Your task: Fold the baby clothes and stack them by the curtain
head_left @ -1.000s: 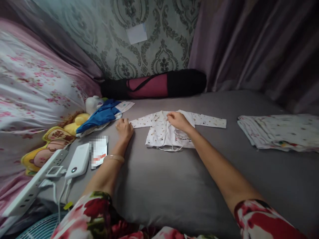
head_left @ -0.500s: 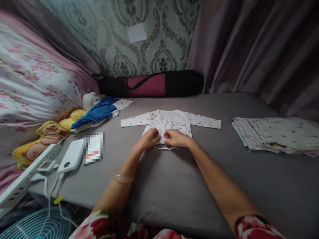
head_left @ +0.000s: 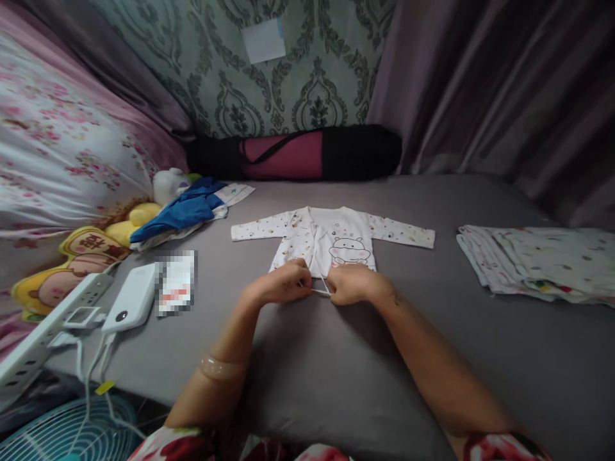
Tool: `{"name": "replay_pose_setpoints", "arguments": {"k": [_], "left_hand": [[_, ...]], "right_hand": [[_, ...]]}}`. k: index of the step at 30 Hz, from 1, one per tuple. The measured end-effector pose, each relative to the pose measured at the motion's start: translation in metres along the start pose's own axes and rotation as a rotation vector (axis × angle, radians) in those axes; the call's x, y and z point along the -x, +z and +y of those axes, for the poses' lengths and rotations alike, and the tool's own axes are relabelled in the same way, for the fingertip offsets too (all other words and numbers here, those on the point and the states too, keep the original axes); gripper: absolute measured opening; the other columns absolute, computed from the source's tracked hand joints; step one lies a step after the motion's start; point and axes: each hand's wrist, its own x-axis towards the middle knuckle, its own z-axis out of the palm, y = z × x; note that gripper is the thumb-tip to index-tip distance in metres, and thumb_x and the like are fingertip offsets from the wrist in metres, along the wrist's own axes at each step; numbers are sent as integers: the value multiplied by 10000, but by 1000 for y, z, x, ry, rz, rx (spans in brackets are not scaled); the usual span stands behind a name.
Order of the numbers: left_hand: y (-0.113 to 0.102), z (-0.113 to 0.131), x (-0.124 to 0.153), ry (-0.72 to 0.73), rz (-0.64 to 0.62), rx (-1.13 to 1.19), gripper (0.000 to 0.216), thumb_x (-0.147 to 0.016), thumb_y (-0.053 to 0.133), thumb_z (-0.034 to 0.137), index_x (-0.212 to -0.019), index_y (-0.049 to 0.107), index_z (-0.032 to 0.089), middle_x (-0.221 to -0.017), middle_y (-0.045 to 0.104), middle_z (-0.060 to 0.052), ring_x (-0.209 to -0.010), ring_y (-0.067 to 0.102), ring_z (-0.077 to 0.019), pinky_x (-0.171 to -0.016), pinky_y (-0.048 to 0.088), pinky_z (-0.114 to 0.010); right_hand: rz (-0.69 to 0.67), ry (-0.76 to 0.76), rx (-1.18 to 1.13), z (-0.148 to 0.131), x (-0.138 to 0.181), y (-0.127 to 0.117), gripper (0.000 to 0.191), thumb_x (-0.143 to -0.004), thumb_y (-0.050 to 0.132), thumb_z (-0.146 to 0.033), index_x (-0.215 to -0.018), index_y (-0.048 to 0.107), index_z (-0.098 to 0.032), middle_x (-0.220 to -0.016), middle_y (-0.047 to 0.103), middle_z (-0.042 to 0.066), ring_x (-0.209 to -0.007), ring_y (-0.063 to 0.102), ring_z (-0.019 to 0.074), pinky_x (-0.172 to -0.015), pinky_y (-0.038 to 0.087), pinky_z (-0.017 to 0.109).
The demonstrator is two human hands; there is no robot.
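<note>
Since the earliest frame, the left hand has moved from a cuff and the right hand from the neckline; both are now at the hem, with a cord drawn taut between them.

The grey-sheeted bed (head_left: 298, 378) supports the work. Risk: the smooth sheet probably offers little grip, so a strong pull may drag the garment toward the wearer.

The folded printed cloth stack (head_left: 538, 256) lies well apart, to the right.

The long-sleeved baby top (head_left: 307, 234) lies face up at mid-bed, sleeves extended to both sides. Risk: uneven tension may skew the front overlap or bunch the hem.

The right hand (head_left: 354, 283) is closed, pinching the cord, and covers the lower edge of the hippo print (head_left: 348, 246). The left hand (head_left: 289, 282) is curled, pinching the cord's opposite side; its exact fingertip contact is hidden.

The white tie cord (head_left: 321, 292) is thin. Risk: an end may slip from a shallow pinch, leaving any loop slack.
</note>
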Motion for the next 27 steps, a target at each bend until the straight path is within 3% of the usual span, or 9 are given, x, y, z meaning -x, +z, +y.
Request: {"name": "replay_pose_setpoints", "arguments": {"k": [4,6,8,11,16,18,21,24,27], "left_hand": [[-15,-3,9,-136,40,287,162,-854,514,317,-863,602,181,-752,597,-8,-647,501,-107,-570,388,-217],[-20,-8,11,-200,115,448,164,-843,524,330,-886,572,179,-744,610,-9,-629,508,-100,-545,377,-210],[-21,-16,9,-327,276,578,173,-825,529,296,-949,543,176,-745,609,-7,-570,493,-86,-503,351,-204],[-18,-29,6,-587,523,627,229,-804,495,209,-1028,498,165,-743,598,-2,-477,443,-67,-457,316,-208],[-12,-41,11,-782,535,139,274,-752,537,146,-1026,520,162,-707,566,-7,-632,552,-157,-597,418,-271],[-9,-37,12,-738,612,-127,278,-750,545,138,-1026,535,160,-851,580,-64,-794,573,-207,-702,442,-315],[0,-25,4,-500,719,-291,223,-817,508,175,-1035,555,169,-1016,560,-107,-956,545,-233,-817,436,-343],[14,-18,-11,-285,584,-161,137,-870,483,234,-940,595,200,-906,600,-57,-874,558,-191,-777,433,-296],[27,-18,-23,-278,431,-71,140,-855,544,326,-834,606,202,-824,616,-34,-767,552,-173,-682,413,-278]], "right_hand": [[27,-170,-516,20,-7,-3,127,-769,603,-266,-703,649,-169,-611,648,18,-518,574,133,-475,360,215],[183,-153,-858,25,-16,-3,175,-853,533,-313,-848,629,-166,-732,682,32,-540,580,108,-469,372,192],[428,-17,-1068,26,-27,0,213,-903,472,-305,-1025,581,-168,-902,694,68,-628,620,104,-508,409,183],[686,177,-917,27,-39,9,226,-885,501,-250,-1095,554,-187,-1001,678,80,-761,642,133,-619,445,214],[549,140,-434,20,-37,19,148,-863,536,-342,-860,607,-212,-934,677,55,-875,610,197,-728,410,274],[507,159,-343,15,-34,22,216,-850,546,-408,-916,597,-208,-992,662,73,-898,602,220,-725,405,292],[450,200,-247,8,-33,26,253,-842,534,-400,-976,590,-192,-1058,642,109,-930,598,247,-726,403,310],[432,222,-203,7,-36,28,184,-838,490,-288,-933,611,-187,-1024,654,120,-909,608,241,-707,395,300],[467,215,-271,16,-42,27,133,-803,497,-250,-824,616,-195,-904,675,94,-842,612,220,-657,383,277]]}}
